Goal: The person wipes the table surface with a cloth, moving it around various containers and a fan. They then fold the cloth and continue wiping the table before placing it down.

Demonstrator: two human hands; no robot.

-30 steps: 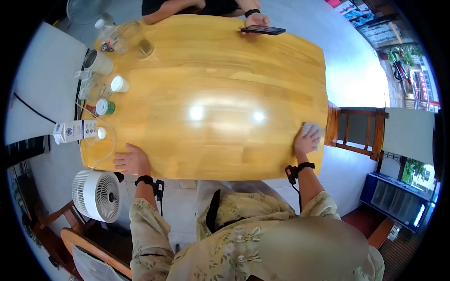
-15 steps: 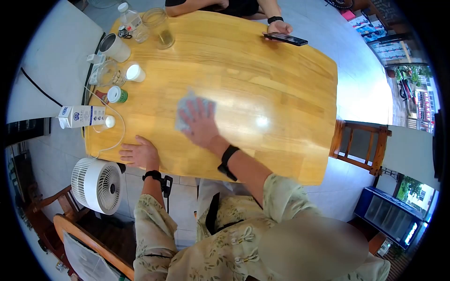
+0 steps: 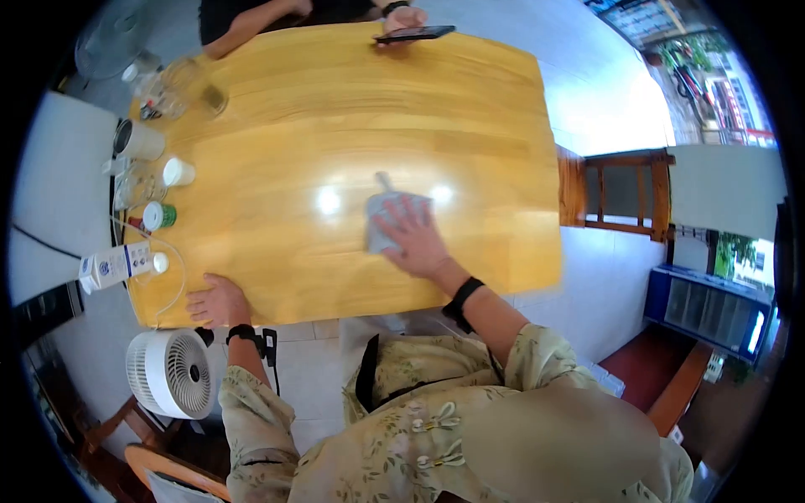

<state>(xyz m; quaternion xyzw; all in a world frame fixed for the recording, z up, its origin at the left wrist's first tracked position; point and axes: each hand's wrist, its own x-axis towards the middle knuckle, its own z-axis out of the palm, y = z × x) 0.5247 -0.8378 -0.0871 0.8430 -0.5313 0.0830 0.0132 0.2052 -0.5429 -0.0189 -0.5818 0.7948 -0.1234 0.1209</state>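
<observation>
My right hand [image 3: 415, 241] lies with spread fingers over a pale grey-blue cloth [image 3: 381, 216], holding it against the wooden table [image 3: 277, 168]. A small end of the cloth sticks out beyond the fingers. Flat at the table's near left edge rests my left hand [image 3: 220, 302], its fingers apart and nothing in it. A thin white cable [image 3: 183, 272] runs close to that hand. Beyond it stand a milk carton [image 3: 113, 268] and a green cup with a white lid [image 3: 159, 215].
Along the left side are a white cup [image 3: 179, 172], a metal-rimmed tumbler [image 3: 141, 141], a glass jar [image 3: 197, 88] and a clear bottle [image 3: 159, 92]. A white fan [image 3: 170, 373] stands below the near left corner. Across the table, another person's hand [image 3: 404, 18] holds a phone [image 3: 415, 34].
My right hand has slid the cloth rightward across the tabletop. The view has turned, so the table and its items appear farther left. My left hand remains at the table edge.
</observation>
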